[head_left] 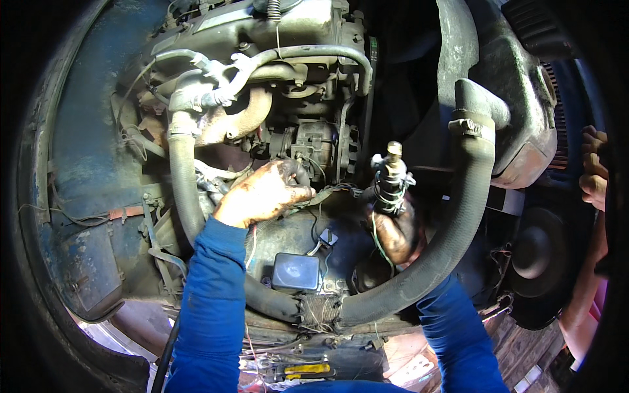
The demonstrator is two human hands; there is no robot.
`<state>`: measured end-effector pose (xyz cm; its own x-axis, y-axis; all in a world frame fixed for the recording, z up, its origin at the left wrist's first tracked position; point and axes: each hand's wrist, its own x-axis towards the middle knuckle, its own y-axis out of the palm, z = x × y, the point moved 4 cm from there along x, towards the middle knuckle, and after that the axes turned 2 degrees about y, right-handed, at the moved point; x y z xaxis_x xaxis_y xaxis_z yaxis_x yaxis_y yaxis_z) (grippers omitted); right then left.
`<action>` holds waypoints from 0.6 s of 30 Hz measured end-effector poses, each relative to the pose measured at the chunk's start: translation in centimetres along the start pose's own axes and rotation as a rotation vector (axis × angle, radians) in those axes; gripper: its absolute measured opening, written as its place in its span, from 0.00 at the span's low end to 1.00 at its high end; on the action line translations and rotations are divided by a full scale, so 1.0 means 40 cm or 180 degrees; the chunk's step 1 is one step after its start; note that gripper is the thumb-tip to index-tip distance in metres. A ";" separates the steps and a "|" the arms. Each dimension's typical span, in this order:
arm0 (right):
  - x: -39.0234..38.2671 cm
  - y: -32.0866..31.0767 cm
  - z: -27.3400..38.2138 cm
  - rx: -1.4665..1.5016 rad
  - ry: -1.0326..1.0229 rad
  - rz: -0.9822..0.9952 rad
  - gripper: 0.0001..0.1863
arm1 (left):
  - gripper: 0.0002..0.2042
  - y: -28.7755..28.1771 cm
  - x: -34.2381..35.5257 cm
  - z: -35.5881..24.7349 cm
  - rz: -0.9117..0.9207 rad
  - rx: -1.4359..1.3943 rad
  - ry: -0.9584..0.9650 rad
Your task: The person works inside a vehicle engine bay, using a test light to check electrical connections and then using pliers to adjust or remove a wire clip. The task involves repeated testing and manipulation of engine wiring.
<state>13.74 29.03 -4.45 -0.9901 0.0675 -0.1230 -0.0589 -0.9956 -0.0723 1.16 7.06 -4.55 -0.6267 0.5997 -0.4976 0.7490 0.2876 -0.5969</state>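
My left hand [262, 190], bare and smeared with dark grease, reaches into the engine bay below the alternator [314, 141]. Its fingers are curled in beside a bundle of thin wires [331, 190]; what they close on is hidden. My right hand [396, 232], also greasy, grips an upright cylindrical metal part [392, 177]. That part has a brass-coloured tip and thin wires wound around it. A thick ribbed hose [468, 190] curves around my right wrist and passes under my left forearm.
The engine [255, 29] fills the upper middle. A dark square box [296, 270] sits between my forearms. Wire binding [321, 310] wraps the hose joint. Yellow-handled tools [308, 371] lie at the near edge. Another person's hand [594, 169] rests at the far right, beside a plastic tank [531, 157].
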 end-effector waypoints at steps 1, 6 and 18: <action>-0.001 0.006 0.002 -0.0445 -0.0128 -0.0110 0.11 | 0.17 -0.002 0.000 0.011 0.0001 0.0066 0.0259; 0.002 0.025 0.031 0.0257 0.0024 -0.0451 0.09 | 0.15 0.025 0.014 0.056 -0.0213 0.0482 0.1254; 0.010 0.093 0.078 -0.0115 -0.0509 0.1037 0.18 | 0.16 0.034 -0.004 -0.010 0.0937 0.1738 0.1277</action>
<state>12.72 25.17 -1.68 -0.9637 -0.2667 0.0107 0.2647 -0.9601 -0.0900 2.36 7.65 -5.02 -0.2111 0.8518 -0.4795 0.5948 -0.2773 -0.7545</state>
